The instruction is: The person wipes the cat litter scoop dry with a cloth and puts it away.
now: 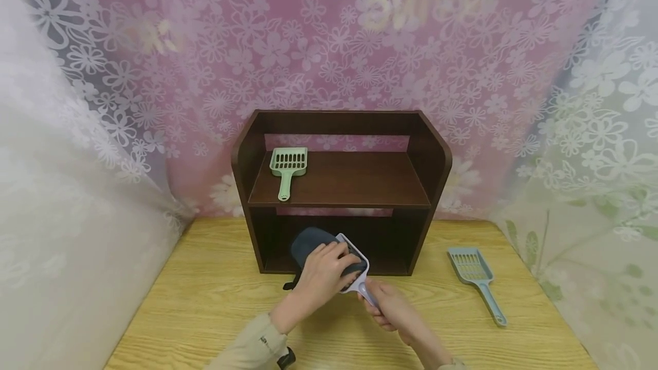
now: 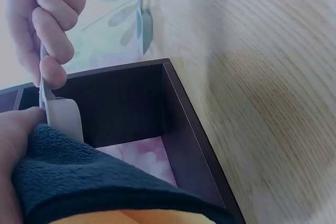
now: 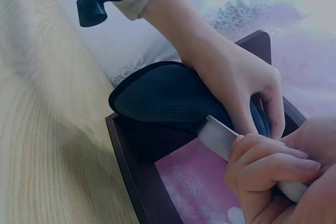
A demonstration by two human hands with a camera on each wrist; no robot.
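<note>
My right hand (image 1: pixel 393 308) grips the handle of a lavender litter scoop (image 1: pixel 362 286) in front of the shelf's lower opening. My left hand (image 1: pixel 321 270) holds a dark blue cloth (image 1: pixel 307 243) bunched over the scoop's slotted pan, fingers curled into it. In the left wrist view the fuzzy cloth (image 2: pixel 84 174) hangs with orange showing under its dark edge, and the scoop's pale side (image 2: pixel 65 118) stands out past it. The right wrist view shows the left thumb and fingers (image 3: pixel 244 114) at the scoop's rim. Much of the pan is hidden by cloth and hand.
A dark brown two-tier shelf (image 1: pixel 354 179) stands at the back of the wooden table (image 1: pixel 180 296). A green litter scoop (image 1: pixel 285 180) lies on its upper tier, at the left. On the table to the right rests a blue-grey scoop (image 1: pixel 483 286). Flowered curtains (image 1: pixel 329 44) surround the table.
</note>
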